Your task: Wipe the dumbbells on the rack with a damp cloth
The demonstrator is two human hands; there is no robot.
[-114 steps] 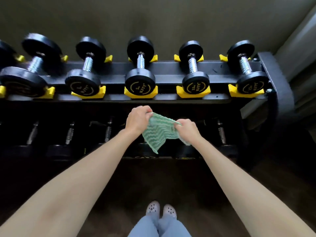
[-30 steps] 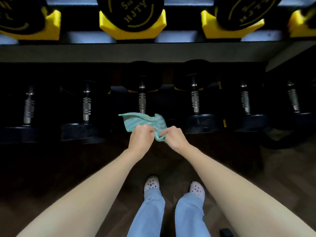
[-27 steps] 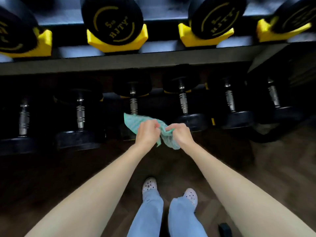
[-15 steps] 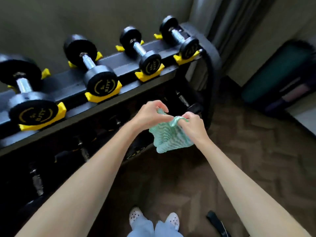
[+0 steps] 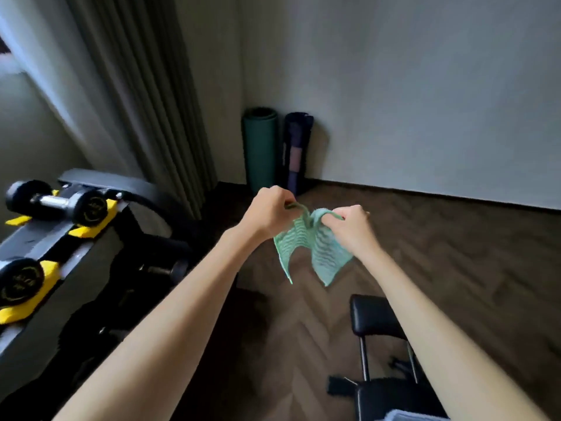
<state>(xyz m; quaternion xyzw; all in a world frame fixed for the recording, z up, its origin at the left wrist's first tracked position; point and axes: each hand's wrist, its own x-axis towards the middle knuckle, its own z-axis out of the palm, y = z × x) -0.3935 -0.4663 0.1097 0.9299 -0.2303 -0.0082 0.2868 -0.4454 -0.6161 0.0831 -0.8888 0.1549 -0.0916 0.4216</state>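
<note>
We hold both bare arms stretched out ahead, our left forearm (image 5: 170, 314) and right forearm (image 5: 440, 323) converging toward a pale green ribbed cloth (image 5: 312, 247). Our left hand (image 5: 268, 212) sits at the cloth's upper left edge, back of the hand up, fingers curled under and pinching a bunched corner. Our right hand (image 5: 352, 227) sits at the cloth's upper right edge, slightly lower, fingers curled and pinching the other top corner. The hands are near each other but apart, with the cloth's raised fold between them.
</note>
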